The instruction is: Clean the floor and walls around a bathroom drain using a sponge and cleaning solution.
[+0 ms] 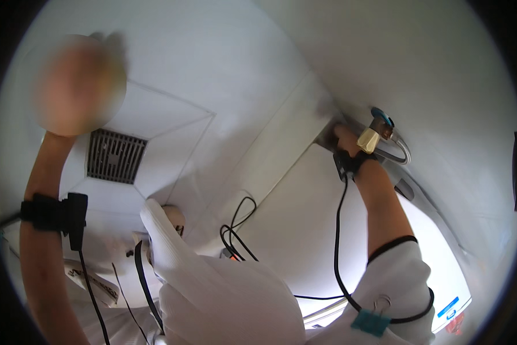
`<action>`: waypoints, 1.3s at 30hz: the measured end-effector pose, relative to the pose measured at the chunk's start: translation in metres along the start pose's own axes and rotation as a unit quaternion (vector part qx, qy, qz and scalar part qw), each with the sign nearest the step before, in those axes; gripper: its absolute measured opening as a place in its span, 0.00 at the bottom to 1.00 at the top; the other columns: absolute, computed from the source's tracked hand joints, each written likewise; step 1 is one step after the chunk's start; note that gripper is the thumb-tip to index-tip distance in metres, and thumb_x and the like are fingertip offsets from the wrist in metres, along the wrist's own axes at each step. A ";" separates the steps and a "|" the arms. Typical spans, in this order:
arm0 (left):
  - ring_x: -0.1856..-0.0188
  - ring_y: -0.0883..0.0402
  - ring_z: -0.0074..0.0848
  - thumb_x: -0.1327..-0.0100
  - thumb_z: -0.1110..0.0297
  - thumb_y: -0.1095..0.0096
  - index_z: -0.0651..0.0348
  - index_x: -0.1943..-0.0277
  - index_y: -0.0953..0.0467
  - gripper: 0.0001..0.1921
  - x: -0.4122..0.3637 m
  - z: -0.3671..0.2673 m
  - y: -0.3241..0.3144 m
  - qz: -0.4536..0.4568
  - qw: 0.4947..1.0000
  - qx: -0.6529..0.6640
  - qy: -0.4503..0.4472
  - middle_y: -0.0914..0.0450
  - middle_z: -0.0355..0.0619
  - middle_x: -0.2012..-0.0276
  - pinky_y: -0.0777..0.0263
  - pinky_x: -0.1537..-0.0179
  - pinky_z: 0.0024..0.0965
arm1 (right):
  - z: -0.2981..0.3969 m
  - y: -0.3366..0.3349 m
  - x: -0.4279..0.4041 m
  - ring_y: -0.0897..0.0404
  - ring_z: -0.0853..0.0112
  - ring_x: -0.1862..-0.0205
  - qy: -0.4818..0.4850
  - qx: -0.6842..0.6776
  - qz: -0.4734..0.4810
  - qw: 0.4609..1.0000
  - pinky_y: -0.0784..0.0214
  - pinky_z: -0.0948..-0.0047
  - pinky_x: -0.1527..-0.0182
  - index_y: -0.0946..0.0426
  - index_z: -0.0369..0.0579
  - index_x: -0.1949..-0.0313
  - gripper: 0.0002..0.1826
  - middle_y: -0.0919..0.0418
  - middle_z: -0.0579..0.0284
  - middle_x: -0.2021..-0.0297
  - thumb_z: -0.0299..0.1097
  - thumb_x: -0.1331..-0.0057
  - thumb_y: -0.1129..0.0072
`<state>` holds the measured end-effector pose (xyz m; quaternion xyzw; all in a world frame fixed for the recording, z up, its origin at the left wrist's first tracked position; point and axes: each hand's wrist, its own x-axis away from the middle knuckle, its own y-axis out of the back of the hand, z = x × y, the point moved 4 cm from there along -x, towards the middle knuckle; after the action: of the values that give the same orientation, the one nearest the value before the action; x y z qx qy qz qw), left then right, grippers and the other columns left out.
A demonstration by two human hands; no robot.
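My left hand (79, 84) reaches out over the pale tiled floor at the upper left. A round blur covers it, so its fingers and anything in them are hidden. Close below it lies a square slotted floor drain (116, 156). My right hand (344, 136) is in the narrow, shadowed gap between a white fixture (293, 207) and the wall. Its fingers are lost in the shadow, and what they touch cannot be made out. Right beside that wrist, a brass-coloured angle valve (368, 140) sticks out of the wall, joined to a braided hose (403, 148).
Black straps with cables circle both wrists; one cable (337, 241) runs down to a teal binder clip (371, 322) on my right sleeve. A looped black cable (237, 228) hangs by my knee. At the right, the fixture's bright top (431, 258) bears a blue label.
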<state>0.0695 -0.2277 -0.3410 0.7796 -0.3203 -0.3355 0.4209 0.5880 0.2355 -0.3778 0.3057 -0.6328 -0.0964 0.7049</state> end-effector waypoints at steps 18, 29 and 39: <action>0.66 0.23 0.36 0.47 0.70 0.38 0.55 0.64 0.23 0.07 -0.005 -0.008 -0.005 -0.022 1.000 0.013 0.016 0.21 0.41 0.66 0.28 0.67 0.34 | 0.119 -0.024 0.020 0.22 0.45 0.54 -0.094 0.227 -0.260 0.934 0.30 0.54 0.51 0.25 0.42 0.54 0.17 0.20 0.41 0.60 0.34 0.43 0.48; 0.64 0.21 0.38 0.45 0.69 0.39 0.56 0.61 0.23 0.08 -0.002 0.005 -0.007 -0.026 1.000 0.011 -0.013 0.21 0.42 0.65 0.27 0.65 0.37 | 0.341 -0.150 0.131 0.50 0.38 0.31 0.283 0.011 -0.412 0.866 0.57 0.46 0.31 0.47 0.31 0.33 0.37 0.48 0.29 0.33 0.35 0.39 0.48; 0.66 0.22 0.38 0.47 0.68 0.38 0.55 0.66 0.24 0.06 -0.005 -0.008 0.001 -0.006 1.000 0.007 0.024 0.22 0.43 0.68 0.27 0.66 0.37 | 0.209 -0.055 0.046 0.44 0.39 0.34 -0.051 0.001 -0.455 0.889 0.54 0.46 0.32 0.47 0.24 0.36 0.36 0.44 0.27 0.36 0.45 0.32 0.56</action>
<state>0.0726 -0.2206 -0.3356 0.7921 -0.3078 -0.3172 0.4211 0.4116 0.1030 -0.3673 0.5555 -0.4596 -0.4217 0.5499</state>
